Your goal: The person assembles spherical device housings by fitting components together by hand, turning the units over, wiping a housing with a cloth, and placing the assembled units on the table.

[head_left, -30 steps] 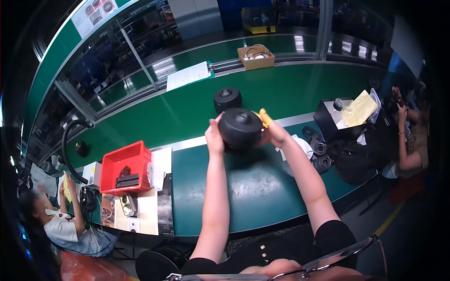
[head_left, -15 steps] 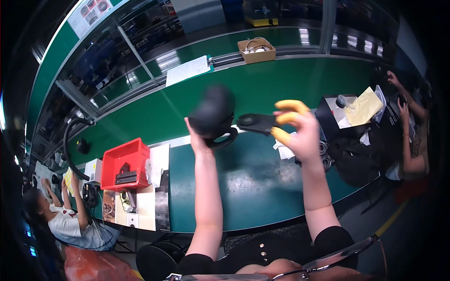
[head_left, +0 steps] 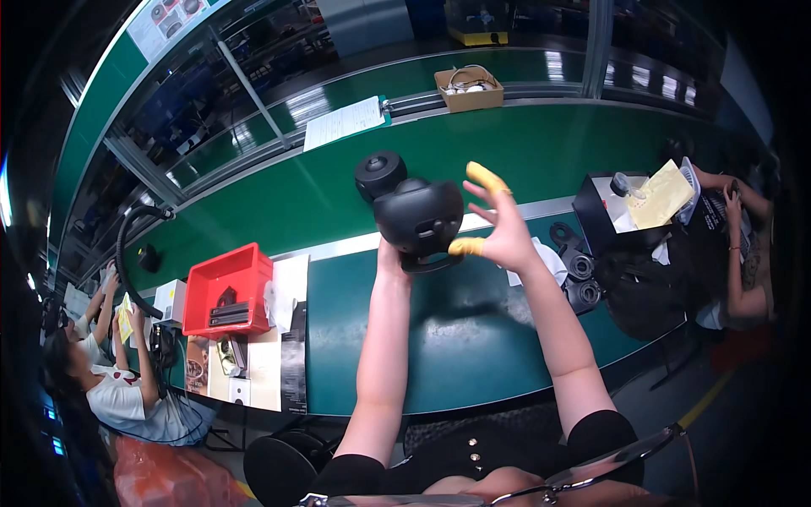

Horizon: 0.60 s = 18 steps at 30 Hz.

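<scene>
A black rounded plastic device (head_left: 418,215) with a slotted face is held up over the green work mat (head_left: 422,363). My left hand (head_left: 390,256) grips it from below; most of the fingers are hidden behind it. A black ring-shaped edge shows along its underside. Behind its upper left is a thick black wheel-like part (head_left: 380,173); whether the two are joined I cannot tell. To the right, my right hand (head_left: 505,237) is open with fingers spread, yellow covers on some fingertips. Its thumb is close to the device's lower right side; whether they touch is unclear.
A red bin (head_left: 228,291) with dark parts stands at left. Several black round parts (head_left: 580,267) lie at right, near a black box (head_left: 596,211). Toward the back are a clipboard (head_left: 346,122) and a cardboard box (head_left: 470,100). People work at both sides.
The black device has turned, showing its slotted face and the wheel-like part. The flat black piece has left my right hand, whose fingers have spread; where it went is unclear.
</scene>
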Each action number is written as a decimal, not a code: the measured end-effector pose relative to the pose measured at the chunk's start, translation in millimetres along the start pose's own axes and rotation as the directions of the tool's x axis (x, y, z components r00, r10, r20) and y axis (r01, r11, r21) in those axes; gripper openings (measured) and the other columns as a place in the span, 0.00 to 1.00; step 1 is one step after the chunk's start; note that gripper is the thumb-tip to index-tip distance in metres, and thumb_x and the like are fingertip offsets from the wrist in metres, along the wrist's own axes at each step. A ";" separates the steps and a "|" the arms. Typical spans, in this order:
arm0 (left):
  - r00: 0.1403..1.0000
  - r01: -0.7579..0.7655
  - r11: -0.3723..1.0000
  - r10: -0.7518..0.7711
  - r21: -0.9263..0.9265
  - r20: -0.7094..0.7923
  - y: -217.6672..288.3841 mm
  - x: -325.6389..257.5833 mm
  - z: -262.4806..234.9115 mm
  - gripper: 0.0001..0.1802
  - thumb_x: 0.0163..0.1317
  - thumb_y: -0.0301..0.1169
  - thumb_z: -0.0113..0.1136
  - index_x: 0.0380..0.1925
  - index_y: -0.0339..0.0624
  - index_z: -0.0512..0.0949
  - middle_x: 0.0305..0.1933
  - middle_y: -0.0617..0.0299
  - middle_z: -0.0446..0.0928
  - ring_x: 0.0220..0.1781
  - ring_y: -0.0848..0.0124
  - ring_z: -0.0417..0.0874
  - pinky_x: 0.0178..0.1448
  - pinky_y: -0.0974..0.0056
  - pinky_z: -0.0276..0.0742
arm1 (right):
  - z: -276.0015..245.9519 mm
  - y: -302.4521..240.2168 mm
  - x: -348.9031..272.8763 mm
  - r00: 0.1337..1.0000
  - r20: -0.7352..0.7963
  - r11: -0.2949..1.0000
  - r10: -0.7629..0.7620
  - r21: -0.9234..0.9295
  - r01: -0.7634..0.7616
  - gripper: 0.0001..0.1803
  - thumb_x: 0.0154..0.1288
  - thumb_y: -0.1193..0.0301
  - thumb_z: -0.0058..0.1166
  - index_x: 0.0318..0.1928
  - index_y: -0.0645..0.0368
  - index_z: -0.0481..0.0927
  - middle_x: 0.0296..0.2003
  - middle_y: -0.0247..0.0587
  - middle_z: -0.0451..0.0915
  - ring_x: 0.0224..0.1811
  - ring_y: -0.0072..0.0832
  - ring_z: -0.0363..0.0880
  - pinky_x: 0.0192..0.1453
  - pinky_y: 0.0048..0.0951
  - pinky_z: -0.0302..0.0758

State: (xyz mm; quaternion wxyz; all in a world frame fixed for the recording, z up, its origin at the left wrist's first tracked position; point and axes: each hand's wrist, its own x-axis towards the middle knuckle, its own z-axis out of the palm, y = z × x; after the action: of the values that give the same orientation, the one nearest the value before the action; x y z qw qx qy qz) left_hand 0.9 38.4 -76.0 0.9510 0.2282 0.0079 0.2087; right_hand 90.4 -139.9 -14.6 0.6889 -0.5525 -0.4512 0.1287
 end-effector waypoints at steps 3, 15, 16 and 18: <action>0.982 -0.142 0.958 0.168 0.251 -0.088 -15.1 -12.1 37.7 0.33 0.73 0.56 0.35 0.63 0.41 0.67 0.59 0.53 0.74 0.59 0.60 0.78 0.63 0.54 0.76 | -7.1 16.9 5.0 0.983 0.182 0.992 0.013 0.120 -0.035 0.65 0.34 0.72 0.81 0.72 0.50 0.51 0.68 0.42 0.58 0.64 0.38 0.70 0.63 0.39 0.75; 0.683 -0.677 0.320 0.610 0.663 0.402 15.5 -28.2 45.5 0.23 0.61 0.45 0.61 0.42 0.33 0.82 0.43 0.61 0.72 0.45 0.72 0.74 0.52 0.67 0.71 | 2.0 -0.8 0.5 0.962 0.213 0.973 0.172 0.115 -0.200 0.61 0.28 0.75 0.81 0.69 0.48 0.61 0.63 0.36 0.66 0.59 0.31 0.73 0.60 0.36 0.76; 0.752 -0.641 0.515 0.568 0.569 0.333 17.1 -26.2 40.4 0.21 0.64 0.44 0.58 0.40 0.32 0.81 0.43 0.61 0.72 0.44 0.72 0.74 0.50 0.67 0.71 | 0.0 0.3 0.8 0.959 0.237 0.971 0.157 0.140 -0.193 0.62 0.28 0.75 0.81 0.69 0.47 0.61 0.63 0.36 0.65 0.60 0.31 0.72 0.61 0.36 0.76; 0.820 -0.572 0.741 0.519 0.353 0.239 11.3 -20.8 32.0 0.22 0.72 0.41 0.48 0.33 0.30 0.80 0.40 0.60 0.74 0.40 0.74 0.75 0.45 0.69 0.70 | -3.1 2.4 -1.1 0.955 0.262 0.969 0.138 0.163 -0.184 0.62 0.27 0.75 0.81 0.69 0.47 0.61 0.63 0.35 0.65 0.60 0.31 0.72 0.61 0.36 0.76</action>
State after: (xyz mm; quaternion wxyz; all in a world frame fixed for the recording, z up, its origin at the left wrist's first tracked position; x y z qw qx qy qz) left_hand -19.0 25.4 -44.0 0.7768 0.4267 -0.0754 0.4570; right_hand 93.0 -141.8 -17.2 0.6625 -0.5004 -0.4733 0.2944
